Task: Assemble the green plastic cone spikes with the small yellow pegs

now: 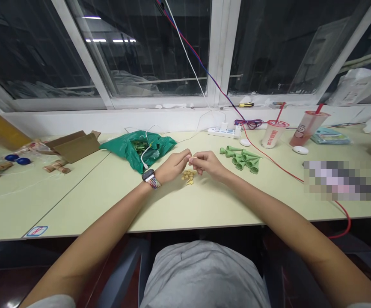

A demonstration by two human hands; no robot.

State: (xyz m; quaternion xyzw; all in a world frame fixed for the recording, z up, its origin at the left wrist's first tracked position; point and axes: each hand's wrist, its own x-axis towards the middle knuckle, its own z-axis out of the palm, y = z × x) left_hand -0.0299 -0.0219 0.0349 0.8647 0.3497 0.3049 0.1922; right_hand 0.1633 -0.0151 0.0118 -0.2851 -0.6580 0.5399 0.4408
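fingers of both hands, left [175, 166] and right [208, 164], pinch nearly closed around something too small to identify, above yellow pieces [189, 176] on the bench [172, 209].

On the table [159, 209], a blue ball [24, 161] lay near an open cardboard box [74, 146], at the left. A white power strip [224, 131] stood near the wall — a red cable [278, 163] ran past it toward the table's front edge. At the right were two cups [274, 134] with red straws — the taller one [307, 128] was tilted in view. A yellow cutter [246, 104] rested on the window sill.
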